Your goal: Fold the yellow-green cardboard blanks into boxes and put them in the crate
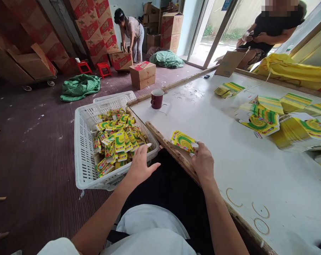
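My right hand (203, 161) is at the wooden edge of the white table, its fingers closed on the near end of a yellow-and-green printed carton (184, 141). The carton lies close to the tabletop. Over the near rim of a white plastic basket (82, 182) hovers my left hand (141, 166), with thumb and fingers apart and nothing in it. Many similar small cartons (120, 141) fill the basket in a loose heap.
Stacks of flat yellow-green cartons (293, 131) lie on the table's right side. A maroon mug (157, 99) stands near the far left corner. Rubber bands (261, 226) lie at the near right. One person bends over boxes; another sits across the table.
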The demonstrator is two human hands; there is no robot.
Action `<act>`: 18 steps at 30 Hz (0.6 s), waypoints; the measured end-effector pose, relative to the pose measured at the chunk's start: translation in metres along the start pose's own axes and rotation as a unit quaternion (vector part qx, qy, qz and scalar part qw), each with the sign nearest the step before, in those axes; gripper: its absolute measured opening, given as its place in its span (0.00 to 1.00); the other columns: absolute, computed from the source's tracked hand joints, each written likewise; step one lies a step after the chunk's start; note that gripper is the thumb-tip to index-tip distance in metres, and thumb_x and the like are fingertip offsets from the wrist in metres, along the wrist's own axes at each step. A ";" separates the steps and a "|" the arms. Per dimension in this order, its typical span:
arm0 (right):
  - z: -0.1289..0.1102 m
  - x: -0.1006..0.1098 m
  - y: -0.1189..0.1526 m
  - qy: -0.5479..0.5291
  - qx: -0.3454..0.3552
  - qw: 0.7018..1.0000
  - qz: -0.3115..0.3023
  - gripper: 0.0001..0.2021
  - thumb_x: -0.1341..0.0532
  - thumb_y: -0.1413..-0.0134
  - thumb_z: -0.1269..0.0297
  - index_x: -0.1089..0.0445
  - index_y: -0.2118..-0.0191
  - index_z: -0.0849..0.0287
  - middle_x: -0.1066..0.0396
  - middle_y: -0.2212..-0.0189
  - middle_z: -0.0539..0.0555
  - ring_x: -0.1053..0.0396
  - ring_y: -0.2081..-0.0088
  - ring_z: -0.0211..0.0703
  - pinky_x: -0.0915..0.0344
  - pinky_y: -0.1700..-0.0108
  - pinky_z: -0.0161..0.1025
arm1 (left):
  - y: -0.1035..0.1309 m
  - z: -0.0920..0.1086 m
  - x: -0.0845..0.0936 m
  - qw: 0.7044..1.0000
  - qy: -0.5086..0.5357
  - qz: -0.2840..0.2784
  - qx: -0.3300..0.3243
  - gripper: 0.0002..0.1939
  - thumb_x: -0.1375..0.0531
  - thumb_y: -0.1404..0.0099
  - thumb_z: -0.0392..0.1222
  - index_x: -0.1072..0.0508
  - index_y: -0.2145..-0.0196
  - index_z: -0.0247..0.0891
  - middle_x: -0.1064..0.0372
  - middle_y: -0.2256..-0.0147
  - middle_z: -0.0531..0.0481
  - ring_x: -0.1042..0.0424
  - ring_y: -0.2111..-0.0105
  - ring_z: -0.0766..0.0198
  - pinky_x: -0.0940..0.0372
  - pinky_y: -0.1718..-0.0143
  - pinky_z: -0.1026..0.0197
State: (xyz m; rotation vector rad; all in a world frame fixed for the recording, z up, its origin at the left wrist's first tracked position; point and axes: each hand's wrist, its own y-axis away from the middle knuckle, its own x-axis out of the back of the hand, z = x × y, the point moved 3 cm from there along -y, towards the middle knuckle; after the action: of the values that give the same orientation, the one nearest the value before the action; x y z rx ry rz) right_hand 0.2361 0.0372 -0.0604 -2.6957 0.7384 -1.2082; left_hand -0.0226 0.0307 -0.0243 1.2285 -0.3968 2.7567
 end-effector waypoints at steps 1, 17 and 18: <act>0.000 -0.001 0.001 0.004 0.001 1.000 0.001 0.22 0.46 0.57 0.77 0.32 0.53 0.61 0.29 0.64 0.61 0.32 0.59 0.57 0.36 0.54 0.57 | 0.003 0.003 -0.005 0.999 0.016 -0.028 0.003 0.31 0.34 0.43 0.42 0.38 0.44 0.39 0.34 0.45 0.39 0.35 0.42 0.46 0.42 0.39 0.39; -0.094 -0.005 0.087 -0.354 0.042 0.915 -0.191 0.25 0.39 0.52 0.72 0.43 0.48 0.50 0.34 0.70 0.45 0.33 0.71 0.39 0.31 0.67 0.37 | -0.009 0.056 -0.032 0.718 0.679 -0.006 0.152 0.42 0.39 0.53 0.75 0.27 0.53 0.36 0.24 0.57 0.37 0.25 0.53 0.43 0.27 0.59 0.49; -0.098 -0.005 0.090 -0.385 0.036 0.902 -0.194 0.24 0.38 0.50 0.71 0.43 0.48 0.49 0.34 0.70 0.45 0.32 0.70 0.39 0.31 0.66 0.37 | -0.009 0.058 -0.031 0.715 0.682 -0.022 0.153 0.41 0.38 0.53 0.74 0.27 0.54 0.35 0.23 0.59 0.38 0.24 0.55 0.43 0.27 0.61 0.49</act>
State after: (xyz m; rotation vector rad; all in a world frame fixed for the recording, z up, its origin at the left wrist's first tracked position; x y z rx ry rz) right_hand 0.1267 -0.0288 -0.0219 -2.9552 0.0421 -0.1041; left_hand 0.0415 0.0242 -0.0077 -0.9509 0.2613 2.8108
